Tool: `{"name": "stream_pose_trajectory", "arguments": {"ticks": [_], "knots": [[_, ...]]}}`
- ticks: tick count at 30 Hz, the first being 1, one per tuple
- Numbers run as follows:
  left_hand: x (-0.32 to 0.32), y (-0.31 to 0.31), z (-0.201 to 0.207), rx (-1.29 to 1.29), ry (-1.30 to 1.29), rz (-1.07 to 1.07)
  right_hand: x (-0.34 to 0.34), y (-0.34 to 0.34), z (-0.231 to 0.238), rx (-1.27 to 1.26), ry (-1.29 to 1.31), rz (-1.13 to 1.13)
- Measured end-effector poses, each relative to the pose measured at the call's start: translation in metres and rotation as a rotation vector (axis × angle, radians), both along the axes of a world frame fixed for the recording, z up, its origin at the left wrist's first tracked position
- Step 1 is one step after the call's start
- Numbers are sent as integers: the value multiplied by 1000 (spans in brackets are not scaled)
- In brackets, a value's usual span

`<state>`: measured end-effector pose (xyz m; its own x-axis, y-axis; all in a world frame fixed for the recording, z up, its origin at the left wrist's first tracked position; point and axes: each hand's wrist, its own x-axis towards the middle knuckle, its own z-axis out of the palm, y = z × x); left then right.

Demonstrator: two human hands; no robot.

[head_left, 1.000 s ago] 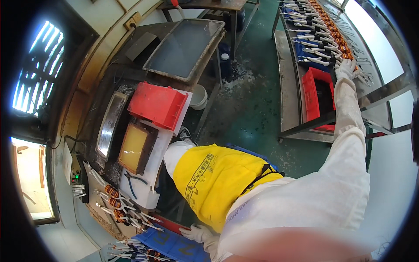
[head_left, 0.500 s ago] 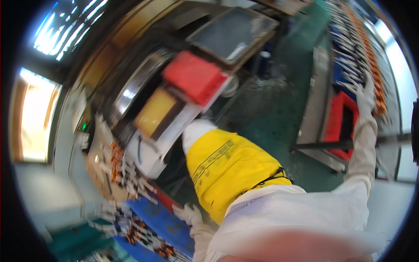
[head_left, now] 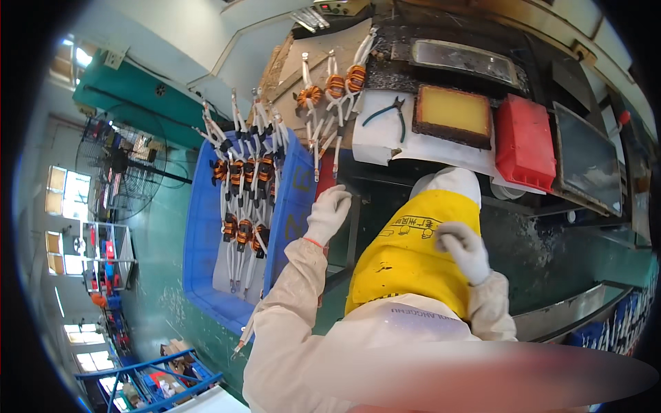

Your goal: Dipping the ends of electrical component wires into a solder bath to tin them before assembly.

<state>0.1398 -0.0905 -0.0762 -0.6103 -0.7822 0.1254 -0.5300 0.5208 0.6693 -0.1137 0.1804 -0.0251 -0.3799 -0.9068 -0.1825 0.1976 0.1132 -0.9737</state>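
Note:
My left hand [head_left: 329, 212], in a white glove, is just below the lead ends of copper-wound ring coils [head_left: 334, 86] with white-sleeved leads. Its fingers are loosely bent, with nothing visible in them. In front of the yellow apron [head_left: 406, 248] hangs my right hand [head_left: 465, 251], also gloved, its fingers apart and holding nothing. The coils lie on a brown board [head_left: 282, 86], their leads overhanging its near edge. Left of my left hand, a blue crate [head_left: 292, 186] holds several similar coils [head_left: 244, 168] on a pale sheet.
Blue-handled cutters [head_left: 401, 124] lie on a white surface beside a dark-rimmed pan [head_left: 451, 141] of yellow material. Behind it is a metal-rimmed trough [head_left: 468, 60]. A red bin [head_left: 527, 141] and a grey-topped tray [head_left: 585, 162] stand to the right. A large fan [head_left: 120, 162] stands at left.
My view has swung left, toward the blue crate and bench. My right hand has left the row of coils at the far right and now sits before the apron.

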Motion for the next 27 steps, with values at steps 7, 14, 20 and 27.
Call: {"name": "stream_pose_trajectory", "arguments": {"ticks": [7,14,20,27], "knots": [[-44,-56,32,119,150,19,42,-47,-32,110,-63,167],[-112,-159,47,30,89,164,33,-46,-34,149,-202,122],[-163,-222,38,-20,-217,352,29,-52,-40,171,-177,127],[-189,-284,-14,107,-357,455,23,-62,-42,205,-283,168]]}}
